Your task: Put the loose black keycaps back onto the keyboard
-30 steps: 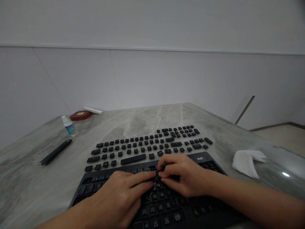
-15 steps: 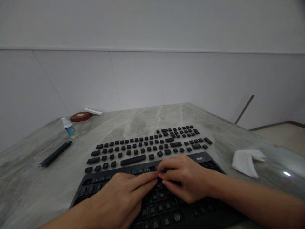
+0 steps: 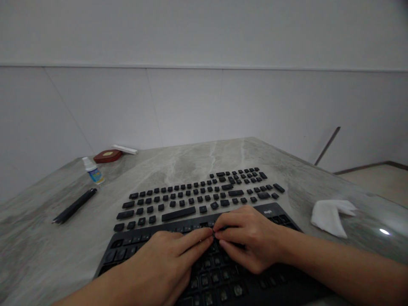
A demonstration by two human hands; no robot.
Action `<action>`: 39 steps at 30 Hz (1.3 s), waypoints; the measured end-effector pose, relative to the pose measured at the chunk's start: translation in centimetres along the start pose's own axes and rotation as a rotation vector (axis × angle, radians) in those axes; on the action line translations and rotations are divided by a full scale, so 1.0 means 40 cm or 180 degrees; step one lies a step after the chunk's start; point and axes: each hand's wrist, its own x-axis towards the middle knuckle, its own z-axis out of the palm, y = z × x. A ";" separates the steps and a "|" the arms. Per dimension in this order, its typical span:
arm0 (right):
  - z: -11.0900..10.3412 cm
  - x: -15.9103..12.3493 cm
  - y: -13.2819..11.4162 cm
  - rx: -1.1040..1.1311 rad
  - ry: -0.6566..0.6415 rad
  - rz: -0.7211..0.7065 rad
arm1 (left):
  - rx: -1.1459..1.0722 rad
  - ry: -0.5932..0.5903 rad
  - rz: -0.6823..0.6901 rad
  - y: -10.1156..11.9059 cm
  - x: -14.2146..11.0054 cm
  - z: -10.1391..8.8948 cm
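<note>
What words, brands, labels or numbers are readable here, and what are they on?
None can be read with certainty:
Keyboard: a pale logo on its far edge, too blurred to read.
Loose keycaps: any markings are too small to read.
White bottle: a blue and yellow label, its print too small.
Reddish-brown case: a pale patch on top, with no legible text.

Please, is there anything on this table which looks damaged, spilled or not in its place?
The keyboard looks odd: many of its sockets are bare, and loose keycaps lie in rows on the table beyond it. These rows look tidy, so probably no accident. I see no spill.
</note>
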 end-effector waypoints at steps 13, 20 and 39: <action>-0.007 0.014 -0.007 0.0243 -0.0372 0.0205 | 0.0012 -0.0105 -0.0073 0.005 0.000 -0.001; -0.008 0.017 -0.008 0.0467 -0.0573 0.0431 | 0.0043 0.0100 -0.0006 0.008 0.010 -0.006; -0.017 0.025 -0.005 0.0507 -0.0723 0.0571 | -0.0102 0.0088 -0.0075 0.011 0.022 -0.014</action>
